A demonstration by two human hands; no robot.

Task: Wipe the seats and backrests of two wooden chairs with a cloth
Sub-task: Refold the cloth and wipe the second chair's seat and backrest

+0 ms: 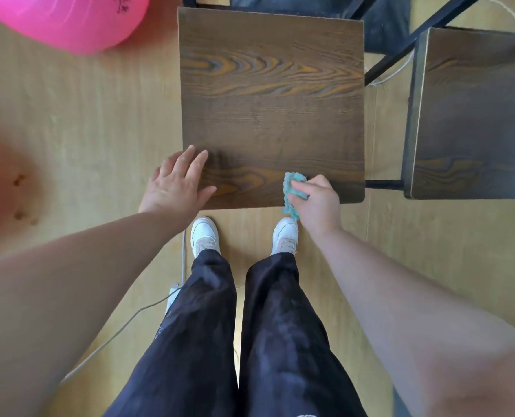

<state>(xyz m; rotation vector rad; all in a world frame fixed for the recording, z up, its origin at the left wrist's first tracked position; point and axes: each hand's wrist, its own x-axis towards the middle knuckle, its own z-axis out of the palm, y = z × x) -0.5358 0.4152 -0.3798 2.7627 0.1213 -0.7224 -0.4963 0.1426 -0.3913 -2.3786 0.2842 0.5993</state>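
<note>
Pink ball (pixel 69 22): far left on the wooden floor (pixel 78 121), well apart from the chairs; no part of the job.
Cable (pixel 123 323): a grey lead trails over the floor at near left, beside the person's dark trousers (pixel 208 326).
Left hand (pixel 176 183): lies flat on the near left corner of the seat, fingers (pixel 190 159) spread apart and holding nothing; it looks to be steadying the chair.
Near chair seat (pixel 272 106): a dark wood-grain square panel right in front of the white shoes (pixel 204 234). Judged stiff, smooth and rather slick, so the cloth should glide; press from above rather than take hold.
Cloth (pixel 292 191): a small teal fluffy rag at the near right part of the seat, touching the wood and hanging a little over the near edge. It looks soft, light and floppy, best bunched in the palm so that a broad pad meets the wood.
Right hand (pixel 317 203): its grip is closed around the cloth, fingers curled over the wad.
Metal frame (pixel 400 52): black bars run between the two chairs at the far right.
Second chair seat (pixel 472 115): same dark wood, just beside the first on the right, nothing on it.
Backrests: not clearly shown from this angle.
Stage: judged to be the wiping of the first seat, along its near edge.
</note>
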